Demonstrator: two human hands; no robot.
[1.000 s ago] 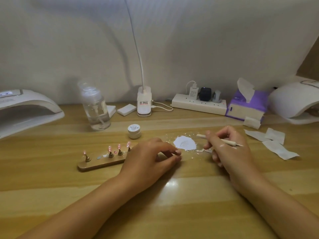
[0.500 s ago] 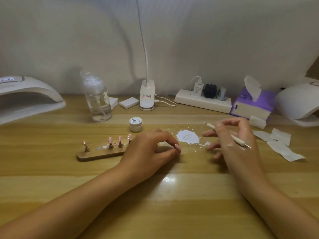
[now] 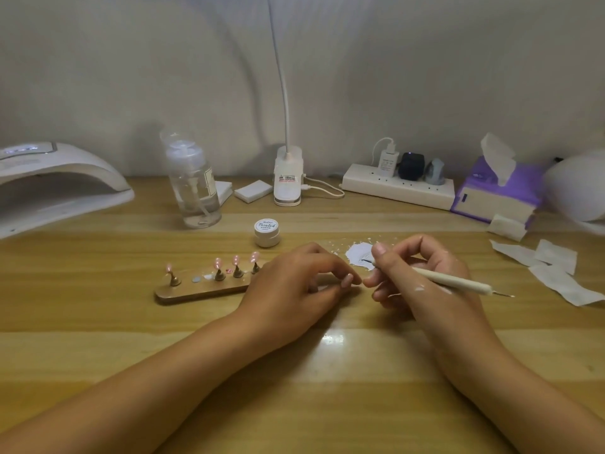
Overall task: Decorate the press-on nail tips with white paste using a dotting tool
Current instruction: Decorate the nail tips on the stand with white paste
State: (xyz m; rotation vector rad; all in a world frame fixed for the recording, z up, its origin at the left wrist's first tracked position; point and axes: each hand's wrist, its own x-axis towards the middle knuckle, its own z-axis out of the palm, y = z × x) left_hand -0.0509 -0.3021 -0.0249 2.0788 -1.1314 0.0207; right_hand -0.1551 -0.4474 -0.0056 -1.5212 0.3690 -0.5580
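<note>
gleaming pink nail tips [image 3: 217, 263] standing upright on pegs along a wooden stand [image 3: 199, 291].

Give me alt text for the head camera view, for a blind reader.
A right hand holds a dotting tool, its tip at a patch of white paste on a table; the left hand covers one end of a stand bearing pink nail tips.
</note>
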